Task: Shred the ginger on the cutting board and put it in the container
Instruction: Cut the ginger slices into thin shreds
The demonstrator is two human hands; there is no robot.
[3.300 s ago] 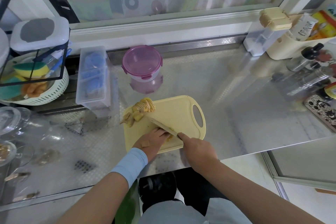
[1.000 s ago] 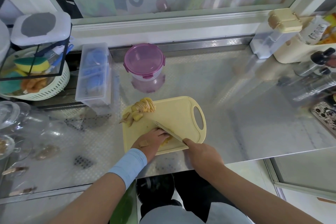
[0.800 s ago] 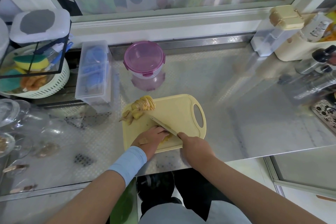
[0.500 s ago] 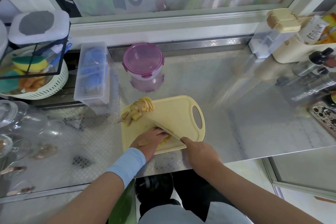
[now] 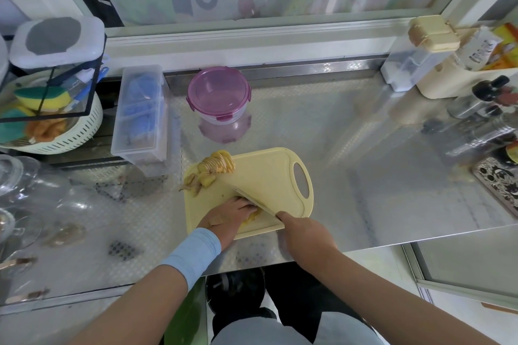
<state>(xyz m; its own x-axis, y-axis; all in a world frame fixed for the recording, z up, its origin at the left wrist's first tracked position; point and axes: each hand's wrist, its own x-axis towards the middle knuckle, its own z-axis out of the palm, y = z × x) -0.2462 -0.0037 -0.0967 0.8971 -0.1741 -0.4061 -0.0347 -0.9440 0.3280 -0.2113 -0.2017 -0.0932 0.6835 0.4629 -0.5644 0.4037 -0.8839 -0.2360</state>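
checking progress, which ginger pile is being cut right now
The ginger at the cutting board's near edge, held by the left hand against the knife; the fanned slices at the far corner lie untouched.

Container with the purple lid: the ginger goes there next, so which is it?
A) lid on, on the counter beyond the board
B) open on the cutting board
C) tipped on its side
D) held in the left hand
A: the container stands upright on the counter beyond the cutting board, purple lid on.
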